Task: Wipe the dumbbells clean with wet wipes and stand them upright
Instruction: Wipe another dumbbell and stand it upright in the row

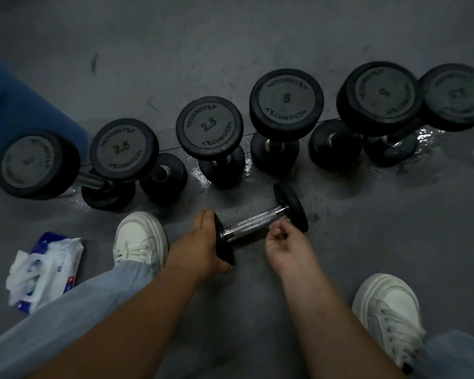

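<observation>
Gripping the near head of the small dumbbell [255, 222] with the left hand [203, 247], fingers curled round its rim. Lying on its side on the floor [367, 228], chrome handle running from those fingers toward the right hand [288, 244]. Hovering at the handle's far end with fingers curled; impossible to tell whether pinching anything. Standing upright in a row beyond both sets of fingers: the other dumbbells [209, 127]. Lying well left of the left fingers: a wet wipes pack [52, 266].
</observation>
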Tool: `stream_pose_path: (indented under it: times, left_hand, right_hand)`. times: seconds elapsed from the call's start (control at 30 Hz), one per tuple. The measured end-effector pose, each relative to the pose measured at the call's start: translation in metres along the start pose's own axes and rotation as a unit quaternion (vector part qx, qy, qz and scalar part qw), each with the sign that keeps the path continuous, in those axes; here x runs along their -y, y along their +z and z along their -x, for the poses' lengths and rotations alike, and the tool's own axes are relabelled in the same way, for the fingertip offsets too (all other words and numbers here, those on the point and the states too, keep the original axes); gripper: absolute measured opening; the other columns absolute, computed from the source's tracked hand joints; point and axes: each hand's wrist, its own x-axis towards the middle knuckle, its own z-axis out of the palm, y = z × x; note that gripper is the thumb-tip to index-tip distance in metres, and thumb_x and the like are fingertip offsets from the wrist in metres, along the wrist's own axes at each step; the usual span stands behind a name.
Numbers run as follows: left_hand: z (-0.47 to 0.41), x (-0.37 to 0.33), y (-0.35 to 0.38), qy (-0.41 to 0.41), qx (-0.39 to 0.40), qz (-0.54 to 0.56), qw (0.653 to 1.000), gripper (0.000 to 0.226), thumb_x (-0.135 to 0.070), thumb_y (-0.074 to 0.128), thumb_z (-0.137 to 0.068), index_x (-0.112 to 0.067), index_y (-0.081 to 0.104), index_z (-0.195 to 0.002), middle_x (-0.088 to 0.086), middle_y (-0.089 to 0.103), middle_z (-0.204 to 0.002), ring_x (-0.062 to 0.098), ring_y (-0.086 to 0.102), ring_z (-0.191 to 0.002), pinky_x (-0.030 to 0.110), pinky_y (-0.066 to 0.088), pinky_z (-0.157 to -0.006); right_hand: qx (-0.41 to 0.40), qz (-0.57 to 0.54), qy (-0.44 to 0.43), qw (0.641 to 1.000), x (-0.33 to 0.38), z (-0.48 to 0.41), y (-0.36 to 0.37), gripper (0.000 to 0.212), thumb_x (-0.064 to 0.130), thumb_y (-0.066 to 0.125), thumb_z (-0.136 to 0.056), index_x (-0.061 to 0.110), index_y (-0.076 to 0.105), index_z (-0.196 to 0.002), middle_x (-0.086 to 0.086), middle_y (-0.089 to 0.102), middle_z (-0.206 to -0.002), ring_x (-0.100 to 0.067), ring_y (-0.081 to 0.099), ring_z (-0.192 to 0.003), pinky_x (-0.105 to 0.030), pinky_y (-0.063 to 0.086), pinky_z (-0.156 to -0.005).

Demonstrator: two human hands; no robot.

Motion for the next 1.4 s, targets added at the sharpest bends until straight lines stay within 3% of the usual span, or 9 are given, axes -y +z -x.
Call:
stream_pose_path:
  times: [0.23, 0.4, 0.5, 0.6, 0.67, 0.77, 1.0, 1.27, 1.4]
  left_hand:
    - [0.006, -0.001, 0.002, 0.009, -0.008, 0.028, 1.000, 0.115, -0.044, 0.083, -0.064, -0.017, 0.013, -0.151, 0.000, 0.016, -0.157, 0.030, 0.058, -0.118, 0.038, 0.050, -0.086]
    - [0.021, -0.003, 0.018, 0.022, -0.016, 0.145, 0.989, 0.114, -0.027, 0.078, -0.072, -0.018, 0.001, -0.156, -0.002, 0.000, -0.164, 0.027, 0.045, -0.135, 0.040, 0.046, -0.099]
    - [0.030, -0.003, 0.023, 0.018, -0.023, 0.199, 0.980, 0.115, -0.018, 0.077, -0.076, -0.018, -0.004, -0.157, -0.002, -0.009, -0.166, 0.020, 0.021, -0.149, 0.033, 0.030, -0.114]
    - [0.041, -0.006, 0.024, 0.015, -0.035, 0.221, 0.975, 0.111, -0.016, 0.076, -0.079, -0.019, -0.003, -0.158, -0.004, -0.007, -0.166, 0.018, 0.022, -0.149, 0.030, 0.030, -0.111]
    - [0.046, -0.010, 0.028, 0.002, -0.038, 0.224, 0.974, 0.108, -0.017, 0.073, -0.082, -0.020, -0.004, -0.158, -0.006, -0.009, -0.166, 0.021, 0.030, -0.145, 0.032, 0.036, -0.107]
    - [0.046, -0.012, 0.030, -0.008, -0.049, 0.204, 0.978, 0.107, -0.019, 0.072, -0.083, -0.021, -0.004, -0.158, -0.006, -0.010, -0.166, 0.026, 0.042, -0.138, 0.034, 0.041, -0.100]
    - [0.049, -0.011, 0.021, -0.001, -0.030, 0.179, 0.983, 0.104, -0.026, 0.076, -0.080, -0.019, 0.007, -0.158, -0.005, 0.001, -0.166, 0.026, 0.045, -0.136, 0.034, 0.042, -0.104]
    - [0.042, -0.018, 0.006, -0.008, 0.064, 0.058, 0.996, 0.102, -0.025, 0.068, -0.086, -0.017, -0.005, -0.158, 0.002, -0.007, -0.166, 0.031, 0.046, -0.136, 0.040, 0.042, -0.107]
    - [0.048, -0.023, 0.003, -0.025, 0.103, -0.003, 0.994, 0.114, -0.014, 0.068, -0.084, -0.019, -0.022, -0.153, -0.001, -0.026, -0.162, 0.033, 0.052, -0.128, 0.040, 0.045, -0.103]
  right_hand:
    - [0.113, 0.521, -0.204, 0.821, -0.038, 0.004, -0.014, 0.011, 0.021, 0.062, -0.090, 0.020, 0.066, -0.100, -0.006, 0.062, -0.081, -0.015, 0.056, -0.070, -0.016, 0.044, -0.060]
    - [0.200, 0.866, -0.263, 0.376, -0.031, 0.011, -0.027, 0.052, 0.021, 0.042, -0.097, 0.032, 0.034, -0.147, -0.009, 0.056, -0.132, -0.029, 0.055, -0.118, -0.036, 0.045, -0.095]
    - [0.156, 0.866, -0.248, 0.404, -0.034, 0.021, -0.026, 0.061, 0.066, 0.040, -0.088, 0.031, 0.049, -0.138, -0.002, 0.057, -0.132, -0.020, 0.051, -0.125, -0.033, 0.037, -0.103]
    - [0.197, 0.910, -0.248, 0.269, -0.037, 0.034, -0.030, 0.051, 0.022, 0.043, -0.095, 0.026, 0.035, -0.145, -0.012, 0.057, -0.130, -0.032, 0.056, -0.115, -0.041, 0.047, -0.097]
    - [0.199, 0.912, -0.256, 0.250, -0.033, 0.034, -0.023, 0.043, 0.022, 0.047, -0.095, 0.021, 0.047, -0.138, -0.009, 0.060, -0.127, -0.028, 0.057, -0.115, -0.040, 0.046, -0.099]
    - [0.179, 0.871, -0.244, 0.386, -0.037, 0.022, -0.019, 0.066, 0.075, 0.059, -0.073, 0.026, 0.066, -0.117, 0.005, 0.067, -0.117, -0.011, 0.059, -0.114, -0.034, 0.039, -0.107]
    - [0.153, 0.838, -0.382, 0.359, -0.044, 0.030, -0.032, 0.023, 0.024, 0.047, -0.097, 0.014, 0.062, -0.111, -0.008, 0.056, -0.122, -0.028, 0.053, -0.114, -0.033, 0.044, -0.089]
    - [0.260, 0.848, -0.369, 0.278, -0.021, 0.019, -0.049, 0.034, 0.040, 0.039, -0.099, 0.029, 0.056, -0.126, 0.008, 0.060, -0.128, -0.016, 0.057, -0.117, -0.023, 0.043, -0.091]
    - [0.209, 0.838, -0.339, 0.373, -0.031, 0.022, -0.037, 0.067, 0.086, 0.034, -0.076, 0.039, 0.066, -0.111, 0.017, 0.069, -0.104, 0.000, 0.064, -0.099, -0.015, 0.045, -0.081]
